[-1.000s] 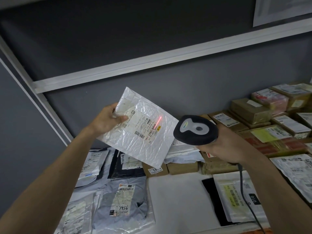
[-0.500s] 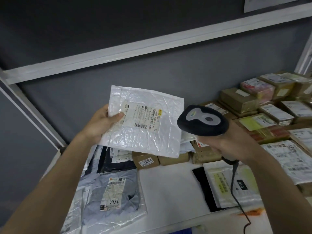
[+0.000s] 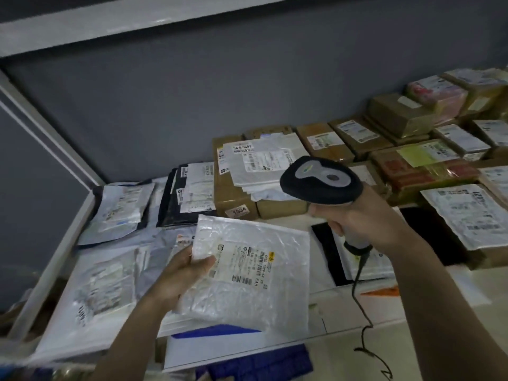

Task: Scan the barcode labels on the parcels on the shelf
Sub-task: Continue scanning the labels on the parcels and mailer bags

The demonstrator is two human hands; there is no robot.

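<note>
i am looking down at the shelf [image 3: 324, 295], and my left hand [image 3: 182, 273] is gripping a white bubble mailer [image 3: 247, 273] by its left edge, thumb pressing on top near the printed label [image 3: 242, 264], the other fingers tucked beneath it. the mailer is sitting low in the view, at about 6 o'clock, label face up, over the front of the shelf. my right hand [image 3: 357, 218] is clenching the handle of a black barcode scanner [image 3: 320, 178] at about 3 o'clock from the mailer; its head is facing away toward the back wall, and its cable [image 3: 362, 320] is hanging down past the shelf edge. flat plastic mailers [image 3: 118, 207] are lying at 9 o'clock, and brown cardboard boxes [image 3: 395, 116] with labels are stacking up from 12 to 2 o'clock. one box is showing a tag reading 1534 [image 3: 238, 212].
</note>
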